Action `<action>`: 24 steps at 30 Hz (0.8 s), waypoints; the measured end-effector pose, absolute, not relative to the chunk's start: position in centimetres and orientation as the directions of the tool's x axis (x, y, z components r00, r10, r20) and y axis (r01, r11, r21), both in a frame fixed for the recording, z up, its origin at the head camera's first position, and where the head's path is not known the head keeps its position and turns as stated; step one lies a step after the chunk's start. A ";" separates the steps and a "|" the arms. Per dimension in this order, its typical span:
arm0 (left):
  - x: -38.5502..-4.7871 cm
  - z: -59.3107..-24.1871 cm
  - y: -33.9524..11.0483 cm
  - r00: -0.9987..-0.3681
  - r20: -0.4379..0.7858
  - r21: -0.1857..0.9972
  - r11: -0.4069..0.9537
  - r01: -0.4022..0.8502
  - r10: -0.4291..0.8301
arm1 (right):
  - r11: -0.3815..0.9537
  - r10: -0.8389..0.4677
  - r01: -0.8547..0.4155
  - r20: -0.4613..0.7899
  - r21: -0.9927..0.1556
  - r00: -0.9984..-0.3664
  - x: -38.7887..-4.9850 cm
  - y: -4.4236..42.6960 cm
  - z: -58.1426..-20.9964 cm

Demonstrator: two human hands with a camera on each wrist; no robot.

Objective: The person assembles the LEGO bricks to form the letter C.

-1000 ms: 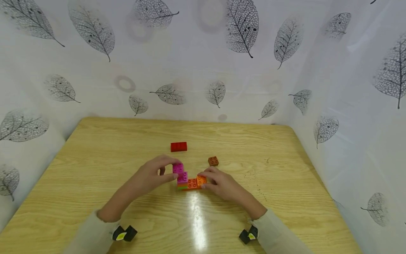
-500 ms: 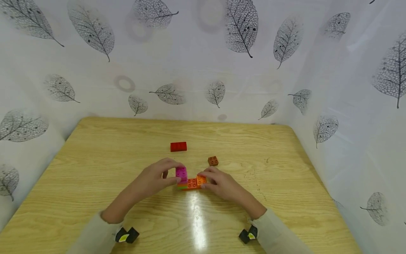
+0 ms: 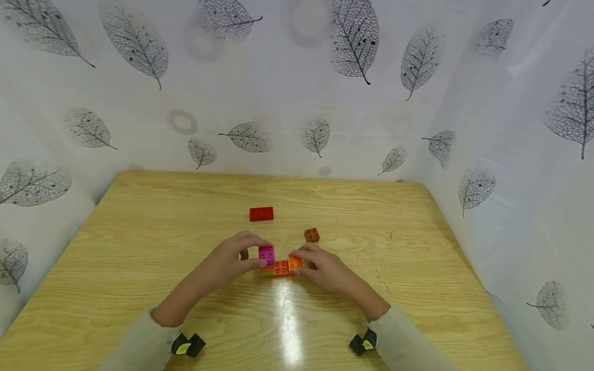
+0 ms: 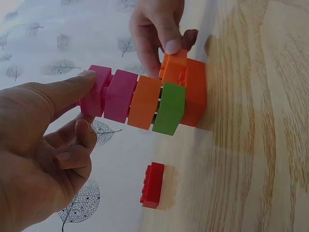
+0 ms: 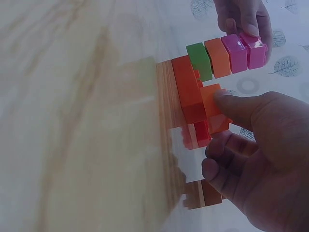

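Observation:
A small toy-brick build stands on the table. Its long orange-red base brick carries a tower at the left end: a green brick, an orange brick and two pink ones. My left hand pinches the uppermost pink brick between thumb and fingers. It sits in line over the lower pink brick, with slim gaps visible between the tower's bricks. At the base's right end, my right hand holds a lighter orange brick by its sides; its fingers partly hide it.
Behind the build, a long red brick lies on the wooden table. A brown square brick is just beyond my right hand. A leaf-patterned white curtain hangs behind the table and at its sides.
The pink brick in my left hand came right and toward me, from offset behind the tower to lined up on top of it. My right hand has stayed put.

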State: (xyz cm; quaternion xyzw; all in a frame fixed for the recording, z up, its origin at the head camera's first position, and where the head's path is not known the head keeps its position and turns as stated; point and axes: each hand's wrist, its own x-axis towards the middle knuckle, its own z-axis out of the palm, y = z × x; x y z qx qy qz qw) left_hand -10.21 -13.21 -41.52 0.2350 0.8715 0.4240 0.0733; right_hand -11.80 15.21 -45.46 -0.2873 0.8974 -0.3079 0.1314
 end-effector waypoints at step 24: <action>-9.8 -42.7 -13.1 -0.916 0.065 0.839 0.475 0.264 0.395 | 0.531 -0.604 -0.538 0.152 -0.655 -0.782 -11.4 14.0 -45.0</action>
